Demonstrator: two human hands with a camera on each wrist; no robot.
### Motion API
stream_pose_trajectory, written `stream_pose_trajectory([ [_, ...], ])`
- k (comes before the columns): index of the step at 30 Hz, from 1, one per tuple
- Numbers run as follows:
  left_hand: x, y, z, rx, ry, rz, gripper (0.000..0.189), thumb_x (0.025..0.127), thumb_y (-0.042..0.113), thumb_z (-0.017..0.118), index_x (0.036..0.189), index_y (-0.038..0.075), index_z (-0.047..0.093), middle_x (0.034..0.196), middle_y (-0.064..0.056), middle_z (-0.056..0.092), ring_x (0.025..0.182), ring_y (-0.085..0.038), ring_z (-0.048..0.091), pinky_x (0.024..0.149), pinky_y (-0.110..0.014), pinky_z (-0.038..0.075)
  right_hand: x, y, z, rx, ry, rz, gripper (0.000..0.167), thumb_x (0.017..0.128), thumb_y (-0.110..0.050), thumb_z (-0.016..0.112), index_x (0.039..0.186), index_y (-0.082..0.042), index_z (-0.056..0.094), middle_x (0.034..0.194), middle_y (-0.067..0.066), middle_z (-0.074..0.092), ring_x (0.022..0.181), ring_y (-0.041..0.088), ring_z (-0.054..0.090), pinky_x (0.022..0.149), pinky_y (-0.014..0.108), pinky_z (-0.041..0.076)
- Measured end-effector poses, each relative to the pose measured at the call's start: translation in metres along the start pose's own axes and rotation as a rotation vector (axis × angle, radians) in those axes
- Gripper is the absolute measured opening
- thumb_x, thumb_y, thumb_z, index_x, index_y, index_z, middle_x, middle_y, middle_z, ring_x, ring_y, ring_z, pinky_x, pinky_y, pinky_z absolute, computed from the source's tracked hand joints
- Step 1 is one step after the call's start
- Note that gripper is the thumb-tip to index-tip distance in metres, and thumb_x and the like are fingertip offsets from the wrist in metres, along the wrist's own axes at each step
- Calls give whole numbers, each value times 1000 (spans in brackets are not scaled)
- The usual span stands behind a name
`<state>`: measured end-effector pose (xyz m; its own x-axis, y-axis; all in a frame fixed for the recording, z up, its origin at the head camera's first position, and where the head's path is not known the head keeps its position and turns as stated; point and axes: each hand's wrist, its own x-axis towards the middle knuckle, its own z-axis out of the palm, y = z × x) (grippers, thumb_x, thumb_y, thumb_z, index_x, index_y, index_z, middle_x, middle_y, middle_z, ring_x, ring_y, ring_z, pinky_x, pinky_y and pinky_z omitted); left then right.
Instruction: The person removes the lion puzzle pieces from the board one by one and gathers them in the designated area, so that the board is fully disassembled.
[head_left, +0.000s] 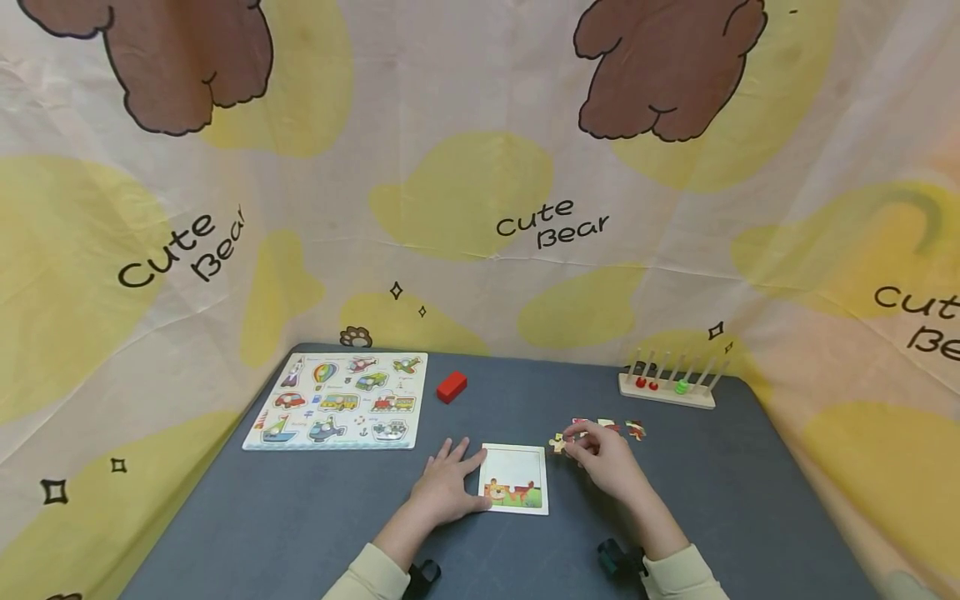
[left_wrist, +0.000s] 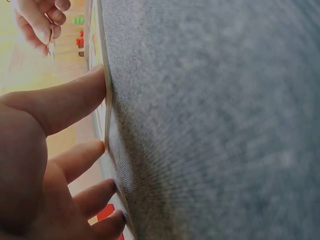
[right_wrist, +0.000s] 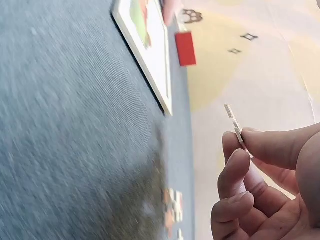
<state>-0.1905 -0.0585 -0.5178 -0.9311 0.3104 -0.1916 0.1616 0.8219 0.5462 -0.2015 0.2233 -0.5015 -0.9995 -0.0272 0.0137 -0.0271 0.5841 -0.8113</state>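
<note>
A small white-rimmed puzzle tray [head_left: 546, 479] lies on the table, with pieces of an animal picture [head_left: 513, 493] along its lower part and a bare white area above. My left hand [head_left: 444, 487] rests at the tray's left side; its fingers are spread, and thumb and index fingertip touch the rim. To the tray's right, my right hand [head_left: 606, 457] pinches a thin puzzle piece [right_wrist: 232, 119] between thumb and fingertips, lifted off the table. The piece is seen edge-on in the right wrist view. Loose puzzle pieces [head_left: 636, 430] lie just beyond that hand, partly hidden by it.
A vehicle picture board [head_left: 337, 402] lies at the back left, with a red block [head_left: 452, 387] beside it. At the back right stands a wooden peg stand [head_left: 666, 395] with red and green beads. A printed cloth [head_left: 465, 200] hangs behind the table.
</note>
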Motion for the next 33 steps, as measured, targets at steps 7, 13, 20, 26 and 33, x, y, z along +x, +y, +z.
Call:
stream_pose_trajectory([
  [7,0,-2,0,9,-8,-12,79,79,41,84,148,20,54,162,-13,36,154,-41,19,120,-64,20,3,6,-18,-11,32,25,26,94,-16,72,118,-8,68,85,9,73,66,16,55,58,27,44],
  [13,-2,-2,-3,23,-15,-3,78,80,42,82,149,19,53,162,-13,35,154,-41,19,120,-64,21,4,15,-33,-3,43,23,22,95,-18,71,115,-8,69,89,12,74,71,23,61,56,28,47],
  [20,-5,-2,-4,50,-36,15,82,80,47,80,151,19,49,163,-14,34,154,-43,18,119,-64,22,4,28,-49,-32,50,27,24,97,-21,70,117,-9,70,95,11,75,79,27,65,57,29,49],
  [26,-7,-1,-4,59,-58,27,88,78,51,81,153,20,47,165,-12,31,154,-42,16,120,-63,23,3,42,-63,-70,60,64,27,98,-25,69,121,-10,68,95,11,75,76,25,62,58,30,46],
  [33,-5,0,-4,61,-39,24,88,77,49,83,152,20,47,164,-12,32,154,-42,17,121,-62,23,4,60,-76,-84,74,91,31,98,-29,68,120,-6,67,91,11,75,74,19,61,59,30,47],
])
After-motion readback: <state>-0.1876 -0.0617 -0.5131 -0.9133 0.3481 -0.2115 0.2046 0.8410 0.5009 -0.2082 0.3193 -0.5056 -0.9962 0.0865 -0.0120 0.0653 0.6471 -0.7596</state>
